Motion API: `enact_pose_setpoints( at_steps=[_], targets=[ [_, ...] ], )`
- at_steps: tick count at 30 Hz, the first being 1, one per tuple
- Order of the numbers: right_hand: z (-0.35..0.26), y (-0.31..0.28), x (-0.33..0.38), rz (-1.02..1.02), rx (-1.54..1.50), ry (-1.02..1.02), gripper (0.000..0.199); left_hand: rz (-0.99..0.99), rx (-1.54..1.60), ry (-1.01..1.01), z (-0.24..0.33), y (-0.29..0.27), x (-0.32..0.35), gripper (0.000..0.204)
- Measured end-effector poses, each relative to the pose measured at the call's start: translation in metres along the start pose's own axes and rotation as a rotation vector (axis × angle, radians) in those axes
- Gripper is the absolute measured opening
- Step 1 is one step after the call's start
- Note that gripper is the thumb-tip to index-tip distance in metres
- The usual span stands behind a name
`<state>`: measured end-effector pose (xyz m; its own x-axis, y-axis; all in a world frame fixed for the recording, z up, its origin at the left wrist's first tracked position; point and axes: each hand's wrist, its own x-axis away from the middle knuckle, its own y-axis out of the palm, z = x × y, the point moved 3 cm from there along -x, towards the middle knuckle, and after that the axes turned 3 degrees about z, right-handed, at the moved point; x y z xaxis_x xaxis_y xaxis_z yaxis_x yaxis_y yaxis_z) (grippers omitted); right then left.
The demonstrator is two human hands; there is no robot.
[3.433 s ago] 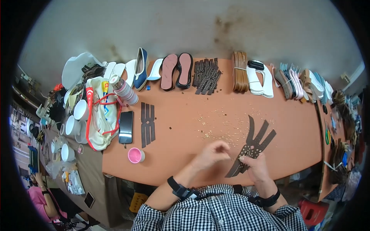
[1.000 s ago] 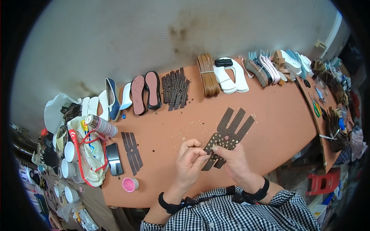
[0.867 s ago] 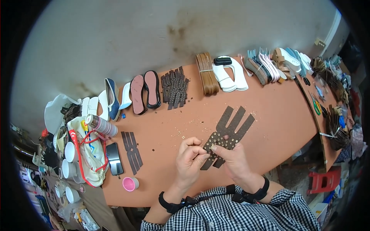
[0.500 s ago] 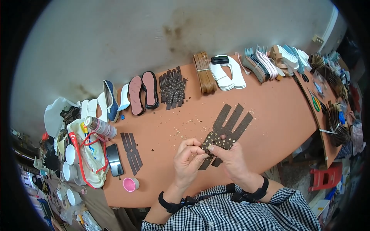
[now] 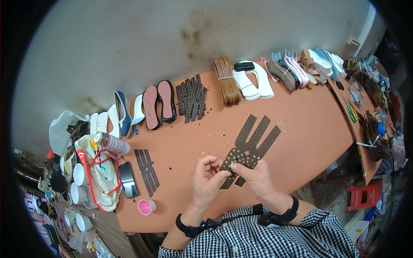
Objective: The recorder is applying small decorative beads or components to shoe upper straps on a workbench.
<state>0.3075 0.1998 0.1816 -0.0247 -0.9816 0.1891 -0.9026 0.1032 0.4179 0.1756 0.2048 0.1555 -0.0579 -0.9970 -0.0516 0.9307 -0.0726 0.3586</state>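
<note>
A dark brown shoe-upper piece (image 5: 257,140), cut into long strips at its ends and set with gold studs in its middle, is held above the table. My right hand (image 5: 257,179) grips it from the right, thumb pressed on the studded face; a fingertip shows through a gap between strips. At its lower left edge my left hand (image 5: 208,178) is closed, with curled fingers and its thumb tip against the piece. Loose gold studs (image 5: 218,134) lie scattered on the table beyond my hands.
A similar plain piece (image 5: 147,172) lies left, near a phone (image 5: 127,179) and a pink cup (image 5: 146,207). Studded pieces (image 5: 192,98), pink-lined soles (image 5: 165,99), a brown strap bundle (image 5: 227,81) and white cutouts (image 5: 260,84) line the back. A red stool (image 5: 364,195) stands right.
The brown piece has shifted slightly left and tilted a little. My left fingers have drawn back a little from its studded face; my right hand keeps its grip.
</note>
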Motion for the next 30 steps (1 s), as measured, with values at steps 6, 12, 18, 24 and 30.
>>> enact_pose_setpoints(
  at_steps=[6, 12, 18, 24, 30],
  targets=[
    [0.004, -0.002, 0.002, -0.008, -0.053, 0.012, 0.011, 0.004, -0.057, 0.103, -0.001, -0.001, 0.003, 0.041],
    [0.006, -0.005, 0.005, -0.030, -0.069, 0.070, 0.012, 0.007, 0.009, 0.023, -0.003, -0.001, 0.005, 0.041],
    [0.002, -0.005, 0.006, 0.004, -0.159, 0.128, 0.015, -0.059, 0.085, -0.017, 0.000, 0.000, 0.005, 0.036],
    [0.001, -0.003, 0.007, -0.011, -0.158, 0.109, 0.015, -0.061, 0.132, -0.076, -0.003, -0.003, 0.004, 0.037],
    [-0.001, -0.004, 0.011, -0.073, 0.058, 0.009, 0.014, -0.036, 0.142, -0.081, 0.001, 0.001, 0.005, 0.036]
  ],
)
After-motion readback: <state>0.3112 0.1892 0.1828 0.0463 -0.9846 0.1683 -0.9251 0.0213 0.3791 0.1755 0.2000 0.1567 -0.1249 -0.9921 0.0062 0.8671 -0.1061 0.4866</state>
